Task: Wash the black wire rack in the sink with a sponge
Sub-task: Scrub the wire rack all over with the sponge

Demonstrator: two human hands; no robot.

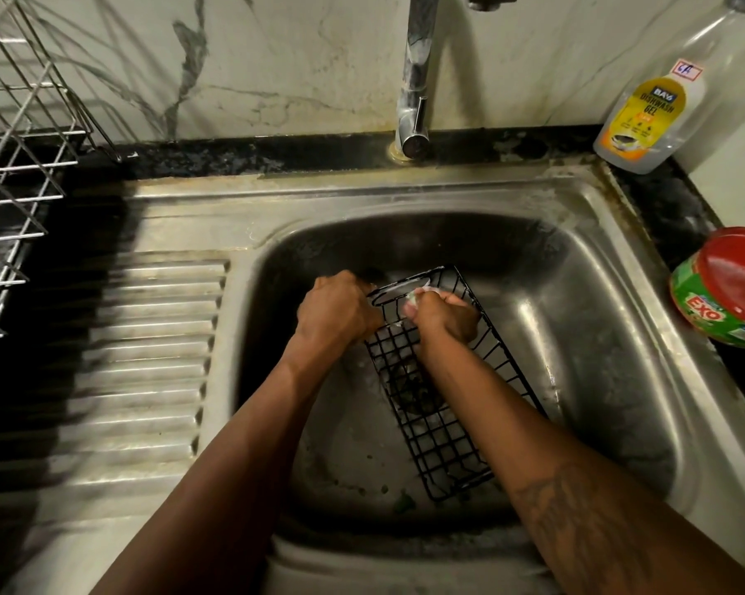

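In the sink point(598, 294), one black wire rack point(443, 444) lies over the half-hidden drain point(409, 388). The left hand point(336, 309) curls round the rack's far left corner. The right hand point(443, 317) closes its fingers on one sponge point(413, 299), mostly hidden, against the far end. One soap bottle point(645, 118) and one tub point(727, 289) on the sink's right edge are cut off.
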